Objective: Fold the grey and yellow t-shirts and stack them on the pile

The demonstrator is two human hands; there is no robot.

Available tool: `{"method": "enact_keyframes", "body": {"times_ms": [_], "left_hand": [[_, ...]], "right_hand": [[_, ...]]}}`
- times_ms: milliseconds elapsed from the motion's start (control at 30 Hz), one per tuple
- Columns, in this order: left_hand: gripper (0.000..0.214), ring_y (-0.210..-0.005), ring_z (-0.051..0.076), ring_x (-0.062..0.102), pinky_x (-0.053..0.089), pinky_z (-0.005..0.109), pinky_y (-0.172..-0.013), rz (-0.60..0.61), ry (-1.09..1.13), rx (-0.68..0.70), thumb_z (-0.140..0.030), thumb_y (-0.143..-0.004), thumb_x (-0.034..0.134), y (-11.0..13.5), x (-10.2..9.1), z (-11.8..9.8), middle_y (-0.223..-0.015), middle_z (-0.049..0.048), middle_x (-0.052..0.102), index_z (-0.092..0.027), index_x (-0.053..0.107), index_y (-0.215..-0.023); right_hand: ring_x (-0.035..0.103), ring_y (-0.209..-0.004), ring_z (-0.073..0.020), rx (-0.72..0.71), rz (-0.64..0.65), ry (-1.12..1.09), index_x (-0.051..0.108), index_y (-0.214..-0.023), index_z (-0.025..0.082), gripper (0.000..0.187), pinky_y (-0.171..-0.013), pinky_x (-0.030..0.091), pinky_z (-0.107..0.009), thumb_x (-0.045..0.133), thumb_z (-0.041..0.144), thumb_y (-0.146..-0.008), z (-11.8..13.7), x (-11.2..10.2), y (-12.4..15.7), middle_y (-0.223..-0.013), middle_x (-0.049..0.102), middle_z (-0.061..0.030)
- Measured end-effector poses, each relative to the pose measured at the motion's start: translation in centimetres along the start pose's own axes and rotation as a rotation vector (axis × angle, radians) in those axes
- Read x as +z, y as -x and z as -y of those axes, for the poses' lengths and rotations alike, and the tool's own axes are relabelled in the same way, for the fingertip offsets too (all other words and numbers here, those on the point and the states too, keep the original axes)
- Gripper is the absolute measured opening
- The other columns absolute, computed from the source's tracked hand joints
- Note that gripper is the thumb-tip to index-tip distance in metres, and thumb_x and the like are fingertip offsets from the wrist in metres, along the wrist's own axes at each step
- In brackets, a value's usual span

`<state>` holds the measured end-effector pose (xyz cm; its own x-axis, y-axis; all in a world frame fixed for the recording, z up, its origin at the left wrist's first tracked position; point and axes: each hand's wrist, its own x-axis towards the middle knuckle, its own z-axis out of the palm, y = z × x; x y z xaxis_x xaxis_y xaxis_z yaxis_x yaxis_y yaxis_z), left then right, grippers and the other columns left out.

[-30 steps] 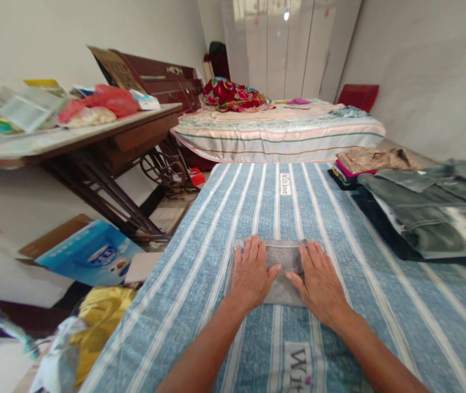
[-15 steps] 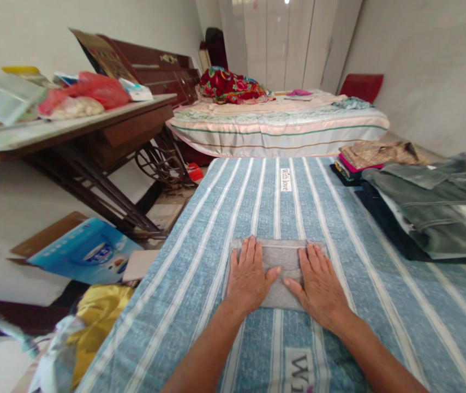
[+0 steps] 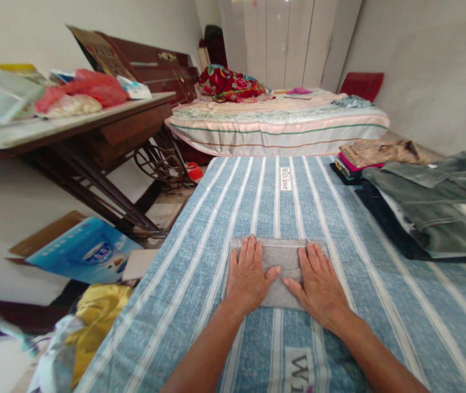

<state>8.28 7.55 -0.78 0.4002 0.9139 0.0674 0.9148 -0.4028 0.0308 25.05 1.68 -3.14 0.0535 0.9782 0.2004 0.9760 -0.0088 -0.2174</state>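
A grey folded cloth (image 3: 284, 267), perhaps a garment, lies flat on the blue-and-white striped bed cover (image 3: 200, 256). Pressed flat over its left part is my left hand (image 3: 249, 274), fingers stretched toward the far edge and thumb pointing inward. My right hand (image 3: 320, 283) rests the same way on the right part, palm down. Between the two thumbs a strip of the grey cloth shows. Both hands are open and grip nothing; they hide the cloth's side portions.
Folded dark jeans-like clothes (image 3: 446, 207) and a small stack topped by a brown patterned cloth (image 3: 380, 153) lie at the right. A sewing machine table (image 3: 135, 117) stands left, above a blue box (image 3: 89, 251). Another bed (image 3: 282, 134) is beyond.
Both hands stay in place on the grey cloth. The view has shifted very slightly; nothing else visibly differs.
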Motion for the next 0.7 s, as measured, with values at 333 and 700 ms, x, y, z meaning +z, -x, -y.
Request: {"method": "enact_keyframes", "body": {"times_ms": [333, 700], "left_hand": [[0.071, -0.138, 0.027, 0.017, 0.019, 0.05, -0.109, 0.015, -0.004, 0.0, -0.058, -0.087, 0.03, -0.04, -0.41, -0.17, -0.149, 0.0149, 0.022, -0.008, 0.034, -0.138], [0.073, -0.138, 0.027, 0.016, 0.019, 0.049, -0.11, -0.001, -0.024, 0.004, -0.061, -0.087, 0.025, 0.0, -0.04, -0.03, -0.15, 0.014, 0.022, -0.008, 0.034, -0.138]], "right_hand": [[0.017, -0.137, -0.0321, 0.001, 0.019, 0.003, 0.038, -0.136, 0.002, 0.081, -0.108, 0.021, -0.048, 0.033, 0.064, -0.084, 0.0, -0.12, -0.07, -0.145, 0.029, -0.0223], [0.016, -0.137, -0.0319, 0.001, 0.034, -0.003, 0.037, -0.137, 0.002, 0.083, -0.108, 0.019, -0.047, 0.031, 0.065, -0.084, 0.02, -0.24, -0.07, -0.146, 0.028, -0.0219]]}}
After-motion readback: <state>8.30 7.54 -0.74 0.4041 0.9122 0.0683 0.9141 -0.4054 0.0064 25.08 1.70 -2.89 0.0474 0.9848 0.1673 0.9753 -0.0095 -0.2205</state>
